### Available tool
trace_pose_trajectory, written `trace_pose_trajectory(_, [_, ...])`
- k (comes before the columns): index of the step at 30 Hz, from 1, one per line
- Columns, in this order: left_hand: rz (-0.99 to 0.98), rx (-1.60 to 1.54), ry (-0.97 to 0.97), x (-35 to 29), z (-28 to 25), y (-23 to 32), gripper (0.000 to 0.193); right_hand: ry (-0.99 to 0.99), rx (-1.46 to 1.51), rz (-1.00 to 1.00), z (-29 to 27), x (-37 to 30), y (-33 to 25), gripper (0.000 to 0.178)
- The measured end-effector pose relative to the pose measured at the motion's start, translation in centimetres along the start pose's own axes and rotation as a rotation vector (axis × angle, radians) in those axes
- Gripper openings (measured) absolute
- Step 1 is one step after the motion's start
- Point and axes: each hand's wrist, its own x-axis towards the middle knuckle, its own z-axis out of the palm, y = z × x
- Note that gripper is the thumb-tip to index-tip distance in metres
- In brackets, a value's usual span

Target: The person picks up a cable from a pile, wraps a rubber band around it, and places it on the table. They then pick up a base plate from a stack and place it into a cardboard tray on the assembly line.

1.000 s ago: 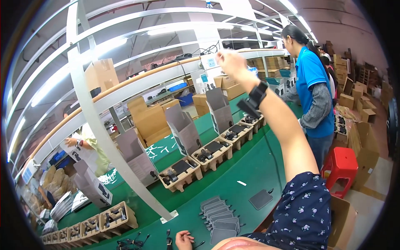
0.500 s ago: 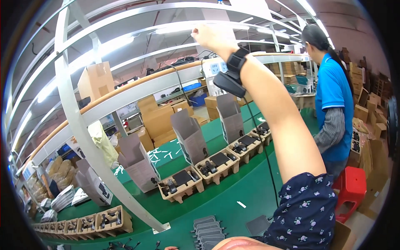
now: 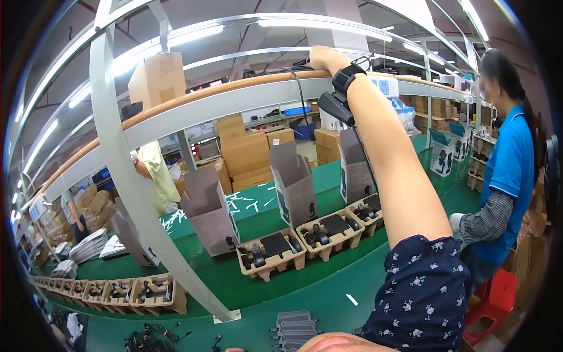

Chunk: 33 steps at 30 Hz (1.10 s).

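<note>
My right arm stretches up and forward to the wooden-edged overhead shelf (image 3: 217, 85). There my right hand (image 3: 328, 58) is at the dark cables and items (image 3: 275, 73) on top. Its fingers are curled; what they grip, if anything, is hidden. A black strapped device (image 3: 339, 100) sits on that wrist, its thin cable hanging down. Only a sliver of my left hand (image 3: 235, 349) shows at the lower edge, its fingers mostly out of sight. Near it on the green table lie a stack of flat grey pieces (image 3: 295, 328), a small plug lead (image 3: 217, 341) and tangled black cables (image 3: 146, 340).
Open printed boxes (image 3: 208, 217) stand beyond pulp trays (image 3: 272, 265) holding black parts. More trays (image 3: 158, 293) line the left. A white metal post (image 3: 135, 176) rises from the table. A co-worker in blue (image 3: 507, 170) stands at right by a red stool (image 3: 495, 299).
My right hand has come down from above the shelf to the items on it. The view has shifted, and a person in pale yellow-green now shows more behind the post.
</note>
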Motion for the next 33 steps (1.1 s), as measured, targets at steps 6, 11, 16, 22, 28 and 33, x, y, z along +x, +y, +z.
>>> trace_pose_trajectory(6, [0.003,0.001,0.003,-0.3,-0.6,0.1,0.014,0.315,0.152,0.066,-0.2,0.7,0.2,0.032])
trace_pose_trajectory(11, [-0.012,-0.243,-0.093,0.5,-1.0,2.3,0.013,0.817,0.333,0.005,-1.7,1.0,4.1,0.036])
trace_pose_trajectory(16, [-0.070,-0.319,-0.109,1.1,-1.4,2.2,0.013,0.863,0.502,0.000,-5.4,0.0,5.7,0.036])
trace_pose_trajectory(22, [0.322,0.032,0.097,2.2,-2.4,7.6,0.010,0.983,0.926,-0.223,-10.4,-6.6,1.1,0.024])
trace_pose_trajectory(28, [0.656,-0.201,-0.179,3.3,1.2,19.8,0.038,0.227,1.284,-0.282,-5.7,-22.7,-8.9,0.030])
trace_pose_trajectory(33, [0.847,-0.403,-0.430,3.4,6.9,24.9,0.074,-0.837,1.577,-0.050,2.2,-37.0,-12.8,0.023])
